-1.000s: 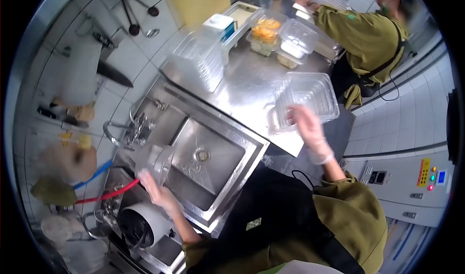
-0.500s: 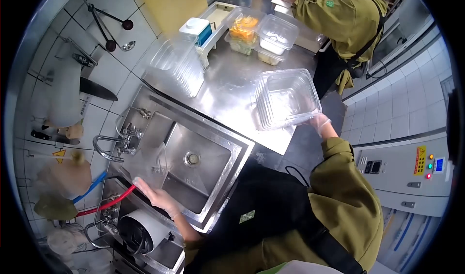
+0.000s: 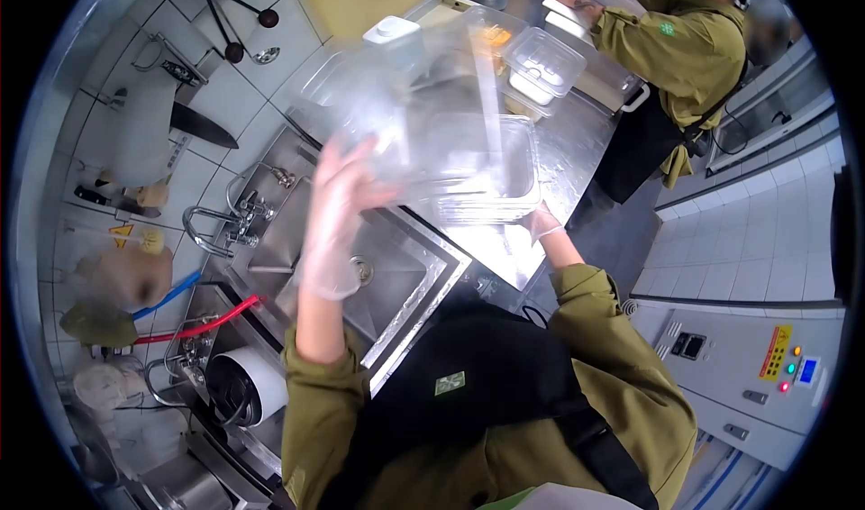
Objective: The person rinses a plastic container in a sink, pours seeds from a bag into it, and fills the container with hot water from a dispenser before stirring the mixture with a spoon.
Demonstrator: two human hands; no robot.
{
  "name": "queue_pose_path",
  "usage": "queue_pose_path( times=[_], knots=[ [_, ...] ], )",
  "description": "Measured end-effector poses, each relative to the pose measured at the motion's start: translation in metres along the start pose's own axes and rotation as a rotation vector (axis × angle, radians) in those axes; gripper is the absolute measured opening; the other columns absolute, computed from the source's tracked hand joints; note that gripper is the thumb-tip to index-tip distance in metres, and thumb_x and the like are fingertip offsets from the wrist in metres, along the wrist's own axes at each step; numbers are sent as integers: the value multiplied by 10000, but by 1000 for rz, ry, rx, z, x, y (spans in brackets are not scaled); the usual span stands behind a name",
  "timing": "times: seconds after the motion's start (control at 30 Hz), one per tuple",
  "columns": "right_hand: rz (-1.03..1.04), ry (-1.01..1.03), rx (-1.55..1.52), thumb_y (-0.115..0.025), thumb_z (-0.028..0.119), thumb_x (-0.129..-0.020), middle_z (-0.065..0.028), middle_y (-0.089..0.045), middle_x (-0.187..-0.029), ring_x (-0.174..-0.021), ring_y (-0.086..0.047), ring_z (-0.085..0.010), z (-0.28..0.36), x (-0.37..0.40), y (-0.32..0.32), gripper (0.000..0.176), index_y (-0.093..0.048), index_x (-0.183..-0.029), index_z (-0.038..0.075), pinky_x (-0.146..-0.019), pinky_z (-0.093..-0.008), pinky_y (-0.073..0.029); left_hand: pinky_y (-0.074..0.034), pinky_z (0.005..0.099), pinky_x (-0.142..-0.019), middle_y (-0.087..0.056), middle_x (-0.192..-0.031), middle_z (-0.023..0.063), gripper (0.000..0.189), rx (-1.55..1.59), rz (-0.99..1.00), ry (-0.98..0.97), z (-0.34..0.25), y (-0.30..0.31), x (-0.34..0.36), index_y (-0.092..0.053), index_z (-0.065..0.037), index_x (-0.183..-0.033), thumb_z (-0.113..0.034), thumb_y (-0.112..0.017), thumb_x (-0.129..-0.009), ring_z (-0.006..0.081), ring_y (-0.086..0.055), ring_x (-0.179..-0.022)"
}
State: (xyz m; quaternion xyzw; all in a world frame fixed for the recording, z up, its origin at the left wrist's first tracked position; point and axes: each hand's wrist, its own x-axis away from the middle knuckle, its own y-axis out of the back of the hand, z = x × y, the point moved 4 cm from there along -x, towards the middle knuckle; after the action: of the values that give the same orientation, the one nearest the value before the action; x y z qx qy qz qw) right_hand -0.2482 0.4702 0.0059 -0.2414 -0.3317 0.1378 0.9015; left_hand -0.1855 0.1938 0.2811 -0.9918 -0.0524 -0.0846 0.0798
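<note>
My left hand [image 3: 341, 199], in a clear glove, is raised above the sink's edge and smeared by motion. It holds a clear plastic food container [image 3: 446, 95], also blurred, which overlaps the nested containers in this view. Lower right of it, my gloved right hand [image 3: 542, 223] grips a stack of clear plastic food containers [image 3: 487, 209] by the rim, over the steel counter. Most of the right hand's fingers are hidden by the stack. Another nested stack of clear containers [image 3: 315, 82] stands by the wall, partly covered by the blur.
Below my left arm is a steel sink [image 3: 396, 285] with a faucet [image 3: 207, 226]. A red hose [image 3: 216, 323] lies beside it. Filled clear containers [image 3: 545, 64] stand farther along the counter [image 3: 577, 150], where a co-worker [image 3: 667, 50] works. Knives [image 3: 203, 125] hang on the tiled wall.
My left hand has lifted a clear container up from over the sink towards the counter and the stack. My right hand has brought the stack leftward and nearer to it.
</note>
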Motion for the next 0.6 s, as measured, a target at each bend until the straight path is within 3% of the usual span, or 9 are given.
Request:
queue_pose_path(
  times=[0.07,0.17,0.27,0.37,0.4,0.5,0.53,0.57,0.6],
  knots=[
    [11,14,-39,-390,656,-794,-107,-273,-1395,-1284,-236,-301,-4,-7,0,826,-200,-1382,109,-1033,-453,-235,-545,359,-670,-407,-1288,190,784,84,109,56,10,-33,-22,7,-4,-1369,-66,-452,-737,325,-628,-799],
    [6,27,-77,-385,661,-793,-107,-264,-1399,-1288,-227,-301,1,-3,5,830,-194,-1384,110,-1034,-458,-231,-549,353,-669,-431,-1258,168,734,-70,104,199,46,-53,-47,-53,-11,-1372,-98,-452,-762,292,-628,-762],
    [-25,45,-101,-375,685,-781,-118,-221,-1415,-1300,-193,-303,22,28,-1,856,-172,-1391,120,-1029,-496,-208,-533,354,-694,-429,-1249,147,692,-350,235,197,58,-59,-49,-125,-41,-1375,-249,-482,-819,278,-610,-805],
    [-97,134,-6,-405,637,-801,-114,-264,-1397,-1271,-240,-310,53,59,-16,791,-228,-1375,122,-1010,-483,-248,-398,432,-913,-384,-1289,215,785,-578,239,141,72,-31,-65,-56,-54,-1389,-446,-463,-844,362,-492,-1071],
    [-126,177,47,-423,608,-814,-110,-295,-1385,-1254,-271,-313,62,65,-20,753,-261,-1366,121,-1002,-467,-274,-216,491,-1015,-306,-1364,189,882,-564,171,95,80,-19,-70,-81,-122,-1403,-653,-416,-783,366,-325,-1232],
    [-21,127,65,-429,628,-797,-86,-265,-1402,-1262,-252,-313,69,67,-37,791,-223,-1379,133,-1000,-504,-257,-105,549,-1024,-180,-1427,169,916,-136,186,489,158,-5,-89,-76,-146,-1408,-722,-357,-755,359,-134,-1314],
    [12,106,58,-430,634,-792,-81,-259,-1406,-1265,-248,-312,70,67,-39,800,-216,-1381,136,-999,-512,-254,-75,743,-868,-111,-1445,160,949,0,259,574,173,-14,-84,-168,-149,-1394,-795,-272,-708,434,-120,-1290],
    [39,84,29,-432,637,-789,-80,-259,-1405,-1266,-245,-310,70,66,-40,804,-217,-1381,137,-998,-514,-255,-100,734,-879,-102,-1448,151,929,35,384,509,185,-21,-73,-123,-172,-1402,-782,-286,-719,436,-150,-1281],
    [67,64,4,-434,640,-786,-79,-260,-1405,-1268,-242,-308,73,64,-42,807,-218,-1381,139,-997,-516,-256,-109,732,-880,-122,-1445,145,925,141,327,511,179,-32,-69,-137,-173,-1399,-780,-293,-719,434,-158,-1279]
  ],
)
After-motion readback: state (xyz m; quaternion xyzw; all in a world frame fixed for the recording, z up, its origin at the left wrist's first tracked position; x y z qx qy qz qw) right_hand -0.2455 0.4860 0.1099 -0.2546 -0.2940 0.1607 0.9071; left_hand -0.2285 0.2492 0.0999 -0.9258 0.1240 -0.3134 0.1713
